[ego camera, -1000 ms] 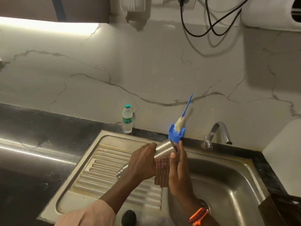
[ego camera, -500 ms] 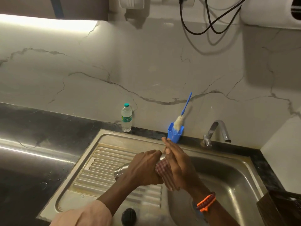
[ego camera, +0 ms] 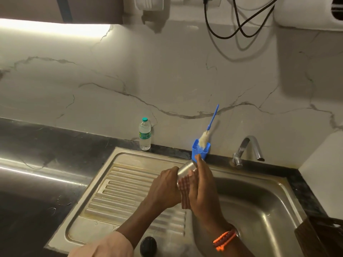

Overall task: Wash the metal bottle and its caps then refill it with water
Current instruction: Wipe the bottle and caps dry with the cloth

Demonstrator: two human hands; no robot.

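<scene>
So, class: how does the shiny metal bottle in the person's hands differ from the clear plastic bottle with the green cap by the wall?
The shiny metal bottle is opaque, tilted and hand-held over the sink; the clear plastic bottle is see-through, upright and untouched on the counter. Both are slim cylinders.

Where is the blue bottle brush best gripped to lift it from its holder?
By the thin blue handle of the bottle brush, coming from above: it juts up free, leaning against the wall, while the bristle head sits down in the blue holder.
</scene>
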